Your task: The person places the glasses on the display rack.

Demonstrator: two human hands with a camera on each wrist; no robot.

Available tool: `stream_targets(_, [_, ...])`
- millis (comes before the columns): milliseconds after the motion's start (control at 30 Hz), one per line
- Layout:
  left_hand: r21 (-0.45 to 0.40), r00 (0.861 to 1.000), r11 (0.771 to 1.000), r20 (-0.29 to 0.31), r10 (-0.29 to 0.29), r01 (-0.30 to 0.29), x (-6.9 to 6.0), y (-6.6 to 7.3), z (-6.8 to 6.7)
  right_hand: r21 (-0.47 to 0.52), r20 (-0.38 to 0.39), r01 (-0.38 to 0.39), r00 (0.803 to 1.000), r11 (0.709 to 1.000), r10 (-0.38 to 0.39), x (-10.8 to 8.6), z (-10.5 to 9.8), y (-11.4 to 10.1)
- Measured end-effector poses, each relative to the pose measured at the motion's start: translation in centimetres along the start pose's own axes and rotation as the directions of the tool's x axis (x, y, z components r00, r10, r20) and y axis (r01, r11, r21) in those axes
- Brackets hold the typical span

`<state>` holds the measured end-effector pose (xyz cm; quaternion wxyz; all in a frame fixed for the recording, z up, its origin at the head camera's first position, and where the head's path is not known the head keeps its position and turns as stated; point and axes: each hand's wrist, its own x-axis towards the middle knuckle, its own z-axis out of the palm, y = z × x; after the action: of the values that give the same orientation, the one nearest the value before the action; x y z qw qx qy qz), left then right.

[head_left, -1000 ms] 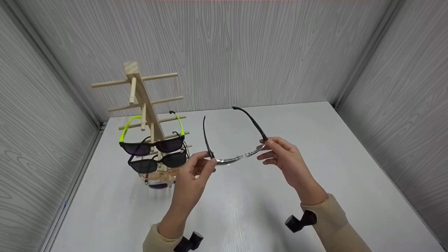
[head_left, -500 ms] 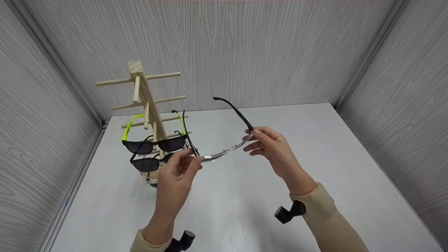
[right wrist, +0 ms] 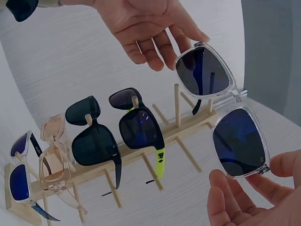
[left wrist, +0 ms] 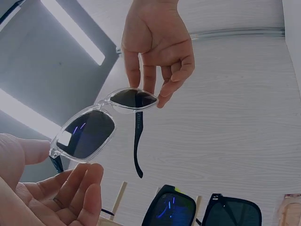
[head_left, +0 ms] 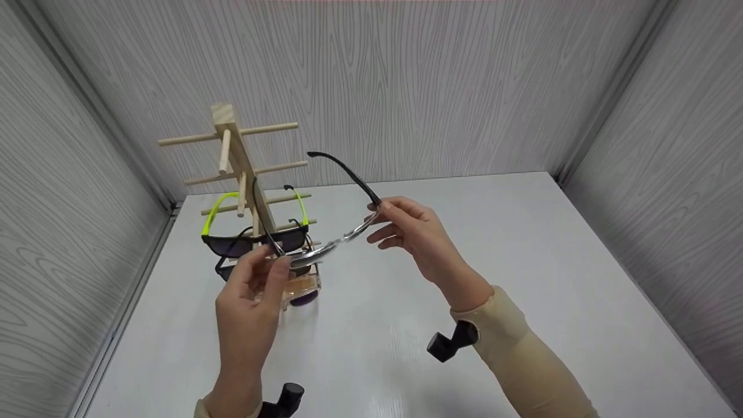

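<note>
A pair of sunglasses (head_left: 316, 254) with a transparent frame, dark lenses and black temples is held up in the air, temples unfolded and pointing away from me. My left hand (head_left: 246, 302) pinches its left hinge corner between thumb and fingers. At the opposite hinge, my right hand (head_left: 418, 238) pinches the frame the same way. In the head view the sunglasses' left end overlaps the wooden display rack (head_left: 248, 186). The right wrist view has the sunglasses (right wrist: 239, 141) in front of the rack's upper pegs (right wrist: 177, 106).
Several sunglasses hang on the rack's lower pegs: a black pair with yellow-green temples (right wrist: 140, 128), a black pair (right wrist: 94, 146), a beige translucent pair (right wrist: 54, 157) and a clear pair with blue lenses (right wrist: 19, 182). Wood-grain walls (head_left: 441, 87) enclose the white table (head_left: 551, 261).
Both hands have carried the sunglasses leftward, from the middle of the table to in front of the rack. The right end has risen, so the frame slants more. The rack has stayed put.
</note>
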<state>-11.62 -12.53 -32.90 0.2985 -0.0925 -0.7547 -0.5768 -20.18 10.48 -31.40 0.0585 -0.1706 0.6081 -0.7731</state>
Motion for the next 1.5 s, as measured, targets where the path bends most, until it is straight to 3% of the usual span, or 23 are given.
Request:
stream_targets(100, [0.023, 0.999, 1.000, -0.042, 0.016, -0.015, 0.1, -0.1, -0.6, -0.006, 0.012, -0.001, 1.000, 1.000, 0.001, 0.4, 0.8, 0.0])
stream_targets(367, [-0.048, 0.997, 0.999, -0.080, -0.015, 0.011, 1.2, -0.4, -1.9, -0.043, 0.012, -0.009, 1.000, 0.999, 0.010, 1.6, 2.7, 0.2])
stream_targets(600, [0.034, 0.989, 0.999, -0.149, 0.011, -0.006, 2.2, -0.4, -3.1, -0.023, 0.026, -0.080, 0.996, 0.997, 0.081, 2.5, 4.6, 0.5])
stream_targets(767, [0.065, 0.984, 0.997, -0.175, -0.022, 0.034, 3.2, -0.5, -3.8, 0.000, 0.023, -0.113, 0.993, 0.994, 0.113, 2.9, 5.7, 0.5])
stream_targets(967, [0.083, 0.979, 0.988, -0.167, -0.114, 0.129, 4.1, -1.1, -4.5, 0.008, 0.030, -0.137, 0.990, 0.991, 0.136, 3.5, 6.2, 0.4])
stream_targets(1300, [-0.031, 0.966, 0.981, -0.169, -0.194, 0.192, 5.6, -1.5, -5.5, -0.030, 0.038, -0.148, 0.988, 0.989, 0.149, 4.0, 6.9, 0.2])
stream_targets(1500, [-0.149, 0.961, 0.967, -0.151, -0.231, 0.209, 6.6, -1.4, -6.3, -0.124, 0.040, -0.133, 0.990, 0.983, 0.139, 4.3, 7.7, -0.3])
